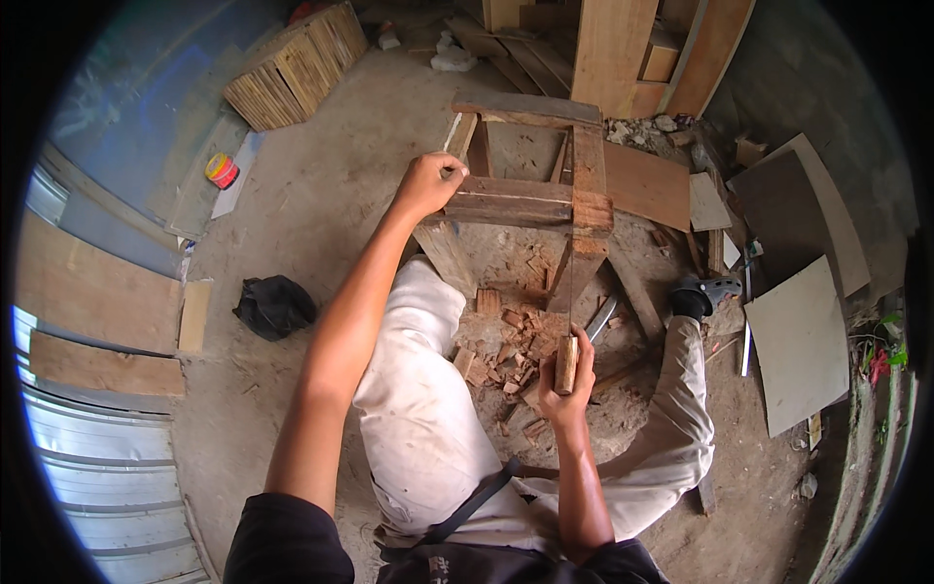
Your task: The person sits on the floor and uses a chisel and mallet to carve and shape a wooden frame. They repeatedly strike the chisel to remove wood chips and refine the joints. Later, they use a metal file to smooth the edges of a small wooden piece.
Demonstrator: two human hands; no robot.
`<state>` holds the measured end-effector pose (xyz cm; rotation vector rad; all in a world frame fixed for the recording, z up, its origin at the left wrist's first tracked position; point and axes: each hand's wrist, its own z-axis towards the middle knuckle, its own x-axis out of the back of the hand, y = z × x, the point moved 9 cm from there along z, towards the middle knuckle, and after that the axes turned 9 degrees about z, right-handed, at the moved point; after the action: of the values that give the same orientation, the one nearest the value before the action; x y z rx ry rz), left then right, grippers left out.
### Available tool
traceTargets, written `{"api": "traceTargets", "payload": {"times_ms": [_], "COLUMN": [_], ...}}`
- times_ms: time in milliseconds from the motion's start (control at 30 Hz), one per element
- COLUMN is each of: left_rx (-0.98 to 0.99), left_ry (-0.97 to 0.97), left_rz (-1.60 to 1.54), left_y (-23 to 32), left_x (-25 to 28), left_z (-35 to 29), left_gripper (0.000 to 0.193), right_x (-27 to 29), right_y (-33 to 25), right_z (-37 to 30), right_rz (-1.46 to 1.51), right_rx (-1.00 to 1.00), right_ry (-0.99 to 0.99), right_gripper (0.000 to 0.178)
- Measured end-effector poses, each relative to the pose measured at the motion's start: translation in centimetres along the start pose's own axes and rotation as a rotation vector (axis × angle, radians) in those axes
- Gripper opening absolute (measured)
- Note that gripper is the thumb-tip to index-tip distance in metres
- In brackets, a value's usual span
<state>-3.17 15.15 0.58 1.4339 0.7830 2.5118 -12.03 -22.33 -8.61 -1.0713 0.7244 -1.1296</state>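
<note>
In front of me stands a worn wooden frame (511,209) with legs and crossbars, like a sawhorse or stool. My left hand (435,183) is closed on its left side, at the near corner. Below the frame's right side, my right hand (567,375) is wrapped round the wooden handle of a handsaw (566,364). Seen edge-on, the saw's thin blade runs up to the end of the frame's right-hand beam (591,209); how deep it sits in the wood I cannot tell. Beside the right hand, a grey metal blade (602,317) lies among wood chips.
Wood chips and offcuts (516,350) litter the floor between my legs. A black bag (274,308) lies at left, with a red and yellow tub (222,171) beyond. Stacked wooden panels (297,68) stand far left; thin boards (798,341) lean at right.
</note>
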Motion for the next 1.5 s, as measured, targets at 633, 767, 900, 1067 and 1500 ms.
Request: {"api": "traceTargets", "payload": {"times_ms": [633,767,900,1067,1500], "left_rx": [-0.034,-0.020,-0.025,-0.008,0.040], "left_ry": [-0.412,-0.399,-0.340,-0.362,-0.389], "left_rz": [0.238,0.287,0.281,0.314,0.284], "left_y": [11.1,11.5,11.3,11.1,11.2], "left_x": [-10.0,-10.8,-10.5,-10.7,-10.2], "left_z": [2.0,2.3,2.2,2.3,2.0], "left_gripper": [0.056,0.063,0.063,0.064,0.062], "right_x": [-0.1,-1.1,-1.9,-1.2,-1.0], "right_y": [-1.7,-2.0,-1.6,-3.2,-4.4], "right_z": [0.2,4.2,8.3,4.8,8.4], "right_rz": [-0.005,-0.042,0.012,-0.009,0.001], "right_rx": [-0.007,-0.028,-0.070,-0.155,-0.180], "right_ry": [0.026,0.004,0.026,0.022,0.042], "right_gripper": [0.063,0.062,0.060,0.062,0.057]}}
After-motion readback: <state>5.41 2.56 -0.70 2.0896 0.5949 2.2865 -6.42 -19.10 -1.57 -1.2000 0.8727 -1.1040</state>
